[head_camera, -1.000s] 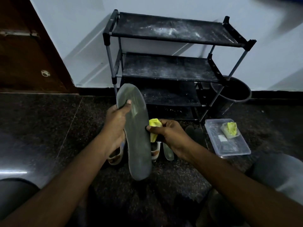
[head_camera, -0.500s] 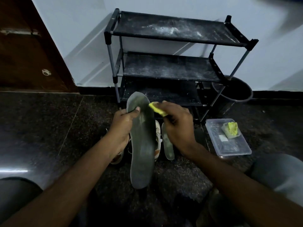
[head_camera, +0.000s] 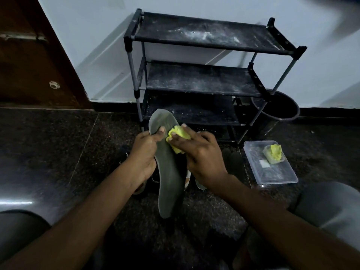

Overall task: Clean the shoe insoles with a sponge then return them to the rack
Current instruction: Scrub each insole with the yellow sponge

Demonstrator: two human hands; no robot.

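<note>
While the left hand (head_camera: 145,151) grips a grey insole (head_camera: 169,178) just below its toe end, thumb laid across the face and fingers curled behind, the right hand (head_camera: 200,158) pinches a crumpled yellow sponge (head_camera: 178,134) and presses it against that same face, touching the insole right beside the left thumb. The insole is held off-centre in front of the person, toe pointing to twelve o'clock toward the rack and heel hanging at six o'clock; whether the heel touches the floor (head_camera: 58,152) cannot be told.

At twelve o'clock from the hands stands the black shoe rack (head_camera: 204,34) against a pale wall, its three shelves bare of insoles and streaked with white dust. At about two o'clock a dark round bucket (head_camera: 280,110) sits behind the rack's right legs. At three o'clock a clear plastic container (head_camera: 276,178) lies on the floor, with a second yellow sponge (head_camera: 273,153) in its far corner. Between the right hand and the container, a dark pair of insoles (head_camera: 232,160) rests on the floor. More pale footwear or insoles lie beneath the hands, mostly hidden by them. At ten o'clock a brown door (head_camera: 29,65) fills the corner. A grey-clad knee (head_camera: 331,207) shows at four o'clock.
</note>
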